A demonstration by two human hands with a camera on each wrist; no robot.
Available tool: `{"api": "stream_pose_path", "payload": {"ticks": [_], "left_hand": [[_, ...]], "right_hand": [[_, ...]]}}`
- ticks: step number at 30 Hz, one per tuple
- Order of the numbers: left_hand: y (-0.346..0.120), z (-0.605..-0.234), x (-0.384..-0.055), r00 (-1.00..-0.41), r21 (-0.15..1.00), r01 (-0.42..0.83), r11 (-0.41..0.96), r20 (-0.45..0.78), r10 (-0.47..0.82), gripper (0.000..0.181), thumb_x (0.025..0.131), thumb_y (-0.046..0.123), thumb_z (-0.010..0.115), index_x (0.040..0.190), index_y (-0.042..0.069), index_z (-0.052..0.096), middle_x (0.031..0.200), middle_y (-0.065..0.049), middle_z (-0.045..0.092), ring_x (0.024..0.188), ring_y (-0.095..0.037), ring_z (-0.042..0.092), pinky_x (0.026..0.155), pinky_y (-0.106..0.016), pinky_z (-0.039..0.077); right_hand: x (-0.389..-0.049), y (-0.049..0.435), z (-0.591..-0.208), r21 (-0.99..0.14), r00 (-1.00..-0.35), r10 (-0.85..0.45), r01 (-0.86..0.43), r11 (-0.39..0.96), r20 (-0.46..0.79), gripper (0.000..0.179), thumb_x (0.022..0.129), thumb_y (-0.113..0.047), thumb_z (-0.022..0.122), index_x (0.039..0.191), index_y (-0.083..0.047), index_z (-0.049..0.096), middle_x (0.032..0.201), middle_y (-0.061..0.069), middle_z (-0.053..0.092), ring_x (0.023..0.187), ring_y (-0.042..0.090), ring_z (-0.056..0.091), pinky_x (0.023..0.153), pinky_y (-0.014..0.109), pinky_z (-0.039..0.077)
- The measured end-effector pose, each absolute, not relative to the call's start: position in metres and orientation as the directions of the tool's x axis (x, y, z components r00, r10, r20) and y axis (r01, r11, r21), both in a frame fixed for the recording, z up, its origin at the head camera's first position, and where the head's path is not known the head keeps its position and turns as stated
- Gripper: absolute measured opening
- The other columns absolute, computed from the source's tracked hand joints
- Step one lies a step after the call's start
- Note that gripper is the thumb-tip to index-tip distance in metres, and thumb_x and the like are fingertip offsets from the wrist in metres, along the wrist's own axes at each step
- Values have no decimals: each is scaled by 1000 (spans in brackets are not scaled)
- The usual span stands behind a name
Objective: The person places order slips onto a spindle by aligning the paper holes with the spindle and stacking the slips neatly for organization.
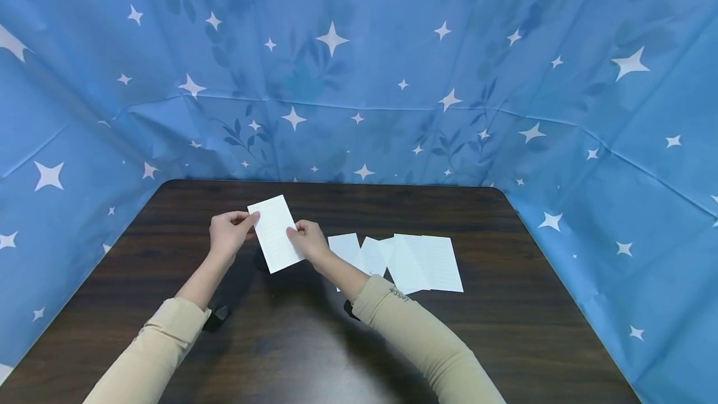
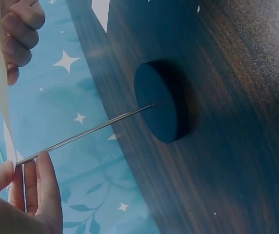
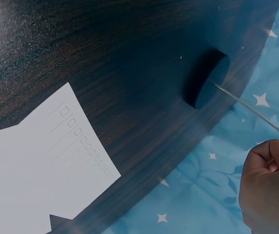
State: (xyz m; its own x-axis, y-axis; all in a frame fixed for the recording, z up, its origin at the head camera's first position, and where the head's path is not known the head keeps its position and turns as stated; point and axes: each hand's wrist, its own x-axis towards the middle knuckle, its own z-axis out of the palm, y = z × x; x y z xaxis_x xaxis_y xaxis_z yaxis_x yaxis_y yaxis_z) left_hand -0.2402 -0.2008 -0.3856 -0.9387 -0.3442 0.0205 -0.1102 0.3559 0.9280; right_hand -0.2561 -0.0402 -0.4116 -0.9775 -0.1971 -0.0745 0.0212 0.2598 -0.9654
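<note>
A white paper sheet (image 1: 275, 239) is held up, tilted, above the table's far side. My left hand (image 1: 227, 235) pinches its upper left edge between thumb and fingers. My right hand (image 1: 308, 242) grips the opposite edge, thumb on the face. Below stands a holder with a thick round black base (image 2: 159, 102) and a thin metal rod (image 2: 86, 134). In the left wrist view, the left fingers (image 2: 47, 185) touch the rod's upper end, right at the paper's edge. What tops the rod is hidden. The right wrist view shows the right hand (image 3: 269, 187) beside the rod's top.
Several overlapping white sheets (image 1: 432, 264) lie to the right of the hands; one has printed lines and small boxes (image 3: 78, 131). The dark wood table (image 1: 505, 341) ends at a blue star-patterned curtain (image 1: 364, 67) behind.
</note>
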Motion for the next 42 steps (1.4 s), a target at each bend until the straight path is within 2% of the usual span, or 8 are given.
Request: {"api": "stream_pose_path", "payload": {"ticks": [4,8,11,15,18,24,34,42], "left_hand": [[-199,-389,-240,-925,915,-82,395,77,-371,35,90,20,63,108,-10,65,93,-20,67,60,0,61,57,-13,54],[-198,-392,-240,-911,886,-57,459,142,-388,31,90,19,63,102,-8,68,88,-22,68,61,-10,64,52,-11,48],[-197,-392,-241,-916,906,-76,417,102,-387,32,90,19,63,104,-9,68,86,-20,67,59,-6,62,56,-13,51],[-200,-390,-242,-932,954,-130,272,-25,-360,38,92,20,60,114,-12,62,86,-6,62,58,5,58,67,-20,58],[-203,-389,-243,-937,970,-156,188,-85,-340,42,93,19,58,120,-14,56,87,-1,57,60,6,57,68,-21,58],[-204,-388,-245,-941,967,-178,182,-113,-319,42,95,17,55,123,-15,53,98,-7,55,63,8,55,73,-23,58],[-200,-386,-246,-935,961,-164,223,-79,-346,37,95,15,54,118,-15,57,97,-12,57,61,6,55,76,-28,58],[-199,-384,-245,-925,940,-123,317,8,-381,32,93,12,56,109,-15,63,84,-9,62,55,3,55,62,-17,57]], "right_hand": [[-255,-41,-411,-965,-977,-202,10,262,-65,22,95,-15,55,87,4,63,58,1,49,59,10,49,51,18,39],[-255,-42,-411,-963,-977,-204,6,269,-63,23,95,-16,55,87,4,63,57,-2,47,59,9,49,51,18,39],[-255,-41,-411,-962,-979,-193,12,274,-67,23,95,-15,55,86,4,63,55,-2,45,58,10,48,51,18,38],[-256,-42,-410,-956,-981,-174,33,291,-87,22,94,-16,55,84,2,63,56,-1,46,60,11,49,51,19,38],[-257,-43,-410,-951,-980,-168,47,306,-103,23,94,-17,55,84,1,64,60,2,51,62,12,51,52,19,39],[-259,-43,-412,-946,-981,-153,67,318,-121,23,94,-19,57,86,1,65,74,10,61,67,14,55,55,20,42],[-261,-41,-416,-948,-977,-176,64,311,-123,23,94,-18,57,82,1,63,62,3,51,62,11,51,52,18,39],[-260,-41,-418,-955,-972,-196,70,288,-130,23,95,-18,56,81,0,60,61,0,48,61,11,48,52,19,37]]}}
